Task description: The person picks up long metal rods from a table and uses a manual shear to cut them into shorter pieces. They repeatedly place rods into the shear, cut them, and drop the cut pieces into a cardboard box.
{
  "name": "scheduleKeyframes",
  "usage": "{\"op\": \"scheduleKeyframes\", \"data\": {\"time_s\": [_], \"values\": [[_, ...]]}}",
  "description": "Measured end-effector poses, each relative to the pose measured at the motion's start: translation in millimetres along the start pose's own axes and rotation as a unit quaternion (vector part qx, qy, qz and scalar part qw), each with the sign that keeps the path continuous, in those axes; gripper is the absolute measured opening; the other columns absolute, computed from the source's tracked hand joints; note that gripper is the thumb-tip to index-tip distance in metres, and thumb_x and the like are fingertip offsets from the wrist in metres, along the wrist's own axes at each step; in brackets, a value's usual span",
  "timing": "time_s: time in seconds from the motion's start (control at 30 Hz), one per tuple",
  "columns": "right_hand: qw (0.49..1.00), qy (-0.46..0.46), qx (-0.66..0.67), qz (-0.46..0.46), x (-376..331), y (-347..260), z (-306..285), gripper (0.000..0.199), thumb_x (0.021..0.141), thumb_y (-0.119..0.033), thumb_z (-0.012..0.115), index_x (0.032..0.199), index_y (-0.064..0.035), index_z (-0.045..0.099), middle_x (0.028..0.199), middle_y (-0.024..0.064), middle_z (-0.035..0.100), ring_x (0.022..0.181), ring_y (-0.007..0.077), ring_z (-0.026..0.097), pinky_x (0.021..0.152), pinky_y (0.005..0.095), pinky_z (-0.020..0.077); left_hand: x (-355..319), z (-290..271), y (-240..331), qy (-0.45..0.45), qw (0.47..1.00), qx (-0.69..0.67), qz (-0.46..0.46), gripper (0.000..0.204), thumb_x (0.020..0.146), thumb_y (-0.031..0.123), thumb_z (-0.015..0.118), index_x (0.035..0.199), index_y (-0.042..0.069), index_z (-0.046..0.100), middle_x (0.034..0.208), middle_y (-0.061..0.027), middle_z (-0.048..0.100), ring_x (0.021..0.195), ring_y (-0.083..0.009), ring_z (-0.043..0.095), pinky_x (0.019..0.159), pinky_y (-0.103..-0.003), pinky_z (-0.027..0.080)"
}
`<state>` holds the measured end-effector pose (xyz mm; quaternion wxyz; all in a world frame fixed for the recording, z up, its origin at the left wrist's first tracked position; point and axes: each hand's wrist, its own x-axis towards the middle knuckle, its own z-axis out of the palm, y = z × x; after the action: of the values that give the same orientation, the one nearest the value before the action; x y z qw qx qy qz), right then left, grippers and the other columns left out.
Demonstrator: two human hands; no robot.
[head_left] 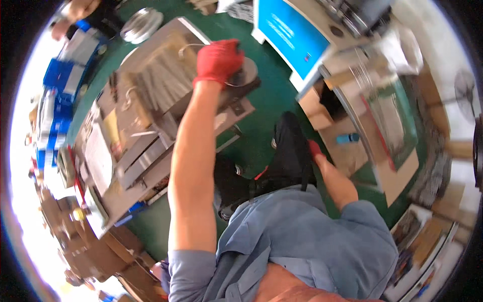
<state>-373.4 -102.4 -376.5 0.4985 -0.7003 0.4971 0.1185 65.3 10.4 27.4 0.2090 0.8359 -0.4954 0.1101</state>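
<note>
My left hand (219, 61), in a red glove, is raised at the end of my stretched arm over the far right corner of a cluttered workbench (146, 161). Its fingers are closed. A thin pale wire (189, 48) curves out beside the fist, but blur hides what lies inside the grip. A grey round disc-like part (245, 72) sits just right of the fist at the bench corner. Down by my right thigh is my right hand (315, 149), also red-gloved. My dark trouser leg covers part of it, and its fingers are hidden.
Ahead right stands a machine with a blue panel (292, 32). A shelf (352, 118) at my right holds a teal bottle (347, 138) near cardboard. Blue boxes (60, 75) line the far left, where another person (83, 10) is partly visible. Cardboard boxes (90, 249) lie lower left.
</note>
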Motion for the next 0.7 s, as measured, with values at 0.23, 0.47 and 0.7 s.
{"op": "scheduleKeyframes", "data": {"time_s": [0.23, 0.47, 0.7], "values": [[0.971, 0.182, 0.089, -0.125, 21.4, 15.3, 19.9, 0.027, 0.09, -0.025, 0.057, 0.102, -0.0028, 0.067, 0.093, 0.0135, 0.069, 0.084, 0.0225, 0.063, 0.075, 0.038, 0.0473, 13.6, -2.2, 7.4, -0.073, 0.997, 0.03, -0.006, 0.036, 0.083, 0.037, 0.056, 0.11, 0.017, 0.069, 0.104, -0.0119, 0.069, 0.097, -0.0328, 0.065, 0.084, -0.043, 0.052], [0.961, 0.225, 0.093, -0.13, 17.7, 4.7, 23.5, 0.023, 0.089, -0.024, 0.061, 0.095, -0.0027, 0.067, 0.084, 0.0132, 0.066, 0.077, 0.0202, 0.06, 0.073, 0.0396, 0.0459, 17.6, 7.1, -3.6, -0.085, 0.996, 0.027, -0.008, 0.037, 0.084, 0.039, 0.056, 0.112, 0.019, 0.069, 0.103, -0.0128, 0.07, 0.096, -0.0338, 0.066, 0.084, -0.043, 0.051], [0.942, 0.252, 0.194, -0.104, -21.8, -74.9, -22.4, 0.027, 0.087, -0.025, 0.064, 0.097, -0.0007, 0.068, 0.087, 0.0128, 0.068, 0.08, 0.0202, 0.062, 0.072, 0.0396, 0.0472, 15.4, 3.9, -7.6, -0.082, 0.995, 0.049, -0.009, 0.035, 0.084, 0.036, 0.056, 0.111, 0.018, 0.069, 0.099, -0.0144, 0.07, 0.092, -0.035, 0.066, 0.082, -0.045, 0.052]]}}
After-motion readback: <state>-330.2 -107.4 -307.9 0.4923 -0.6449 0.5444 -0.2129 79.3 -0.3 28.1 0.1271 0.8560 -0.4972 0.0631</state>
